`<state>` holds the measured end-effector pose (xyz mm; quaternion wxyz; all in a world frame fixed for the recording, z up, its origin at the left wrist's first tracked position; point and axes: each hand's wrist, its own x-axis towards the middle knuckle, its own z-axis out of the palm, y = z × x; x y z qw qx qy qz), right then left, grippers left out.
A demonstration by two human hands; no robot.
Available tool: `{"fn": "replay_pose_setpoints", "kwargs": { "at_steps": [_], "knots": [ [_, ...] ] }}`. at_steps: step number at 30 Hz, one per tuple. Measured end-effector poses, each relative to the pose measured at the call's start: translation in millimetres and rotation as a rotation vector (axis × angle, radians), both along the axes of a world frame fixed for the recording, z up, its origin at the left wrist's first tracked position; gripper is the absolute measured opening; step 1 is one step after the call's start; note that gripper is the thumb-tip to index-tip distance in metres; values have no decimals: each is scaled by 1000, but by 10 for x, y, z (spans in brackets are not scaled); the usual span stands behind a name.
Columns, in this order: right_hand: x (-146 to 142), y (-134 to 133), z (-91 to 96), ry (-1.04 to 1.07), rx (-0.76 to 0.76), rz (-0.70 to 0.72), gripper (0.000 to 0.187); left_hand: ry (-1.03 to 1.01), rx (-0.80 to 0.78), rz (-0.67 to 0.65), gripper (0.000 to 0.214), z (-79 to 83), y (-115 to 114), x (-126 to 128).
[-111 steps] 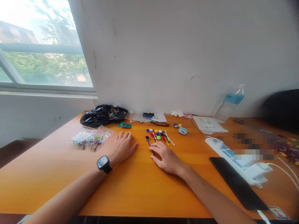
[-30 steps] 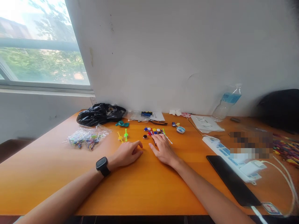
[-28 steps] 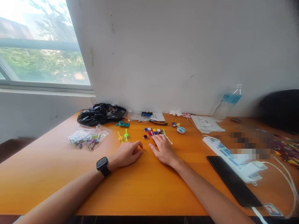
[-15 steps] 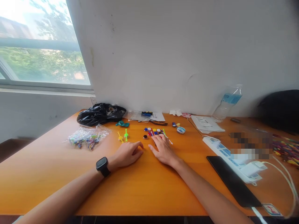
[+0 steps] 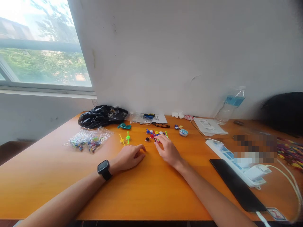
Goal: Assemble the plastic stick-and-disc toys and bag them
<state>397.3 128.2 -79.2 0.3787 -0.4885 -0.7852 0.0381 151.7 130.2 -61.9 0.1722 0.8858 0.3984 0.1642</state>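
Note:
My left hand (image 5: 129, 155), with a black watch on its wrist, rests on the wooden table (image 5: 142, 195). Its fingers are loosely bent with a gap to the thumb, and nothing is in them. Beyond it stand a yellow arrow-shaped piece (image 5: 121, 139) and a green arrow-shaped piece (image 5: 128, 137) on round bases. My right hand (image 5: 168, 151) pinches a small plastic piece (image 5: 155, 139) between thumb and fingertips; its exact shape is too small to tell. Behind those fingers lies a pile of coloured plastic pieces (image 5: 151, 132), partly hidden. A small black round piece (image 5: 147, 139) sits left of the pinch.
A clear bag of small parts (image 5: 88, 140) and a black plastic bag (image 5: 101, 116) lie at the left. To the right are a power strip (image 5: 227, 154), a black phone (image 5: 236, 183), a bottle (image 5: 230, 105) and a round tape container (image 5: 183, 132).
My right hand has drawn its spread fingers together into a pinch at the pile and lifted slightly, taking hold of a small piece. The left hand has stayed in place.

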Motion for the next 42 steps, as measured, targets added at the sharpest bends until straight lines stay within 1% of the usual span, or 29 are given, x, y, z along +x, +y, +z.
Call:
{"fn": "replay_pose_setpoints", "kwargs": {
  "at_steps": [3, 6, 10, 14, 20, 28, 33, 42],
  "knots": [
    [71, 54, 73, 117, 50, -41, 27, 7, -8, -3, 24, 4, -3, 0],
    [96, 140, 118, 153, 59, -99, 27, 8, -5, -3, 24, 7, -8, 0],
    [16, 306, 104, 120, 29, -175, 28, 16, -7, -6, 24, 30, -15, 4],
    [-50, 414, 18, 37, 1, -219, 30, 18, -18, -12, 24, 49, -15, 7],
    [-12, 417, -72, -9, -2, -234, 31, 8, -10, -6, 24, 23, -8, -4],
    [-33, 414, -59, -72, -36, -212, 30, 27, -16, 4, 23, 79, -34, 3],
    [-36, 419, -70, -46, -26, -204, 32, 24, -36, -3, 24, 88, -33, 6],
    [-17, 447, -91, -90, -57, -234, 32, 33, -22, 2, 23, 100, -49, 7]
  ]
}}
